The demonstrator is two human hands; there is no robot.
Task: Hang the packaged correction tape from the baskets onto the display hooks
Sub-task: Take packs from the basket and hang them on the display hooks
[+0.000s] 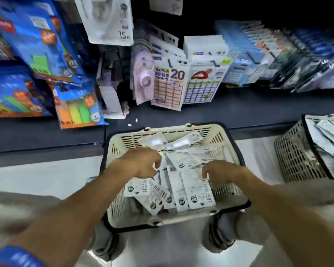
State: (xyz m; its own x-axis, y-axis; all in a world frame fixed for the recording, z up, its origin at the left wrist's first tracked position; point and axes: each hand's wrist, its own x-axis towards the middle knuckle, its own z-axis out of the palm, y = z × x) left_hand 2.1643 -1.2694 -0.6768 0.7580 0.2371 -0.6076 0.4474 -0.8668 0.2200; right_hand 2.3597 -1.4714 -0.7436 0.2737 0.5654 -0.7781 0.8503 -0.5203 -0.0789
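Both hands reach into the cream slotted plastic basket at 6 o'clock. The left hand and right hand curl their fingers among white correction-tape packets; whether either grips a packet is unclear. None hung yet.

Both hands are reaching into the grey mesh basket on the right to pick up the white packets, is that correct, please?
Not quite: the head view shows the left hand and right hand reaching into the cream basket in the middle, among the white packets. The grey mesh basket sits untouched.
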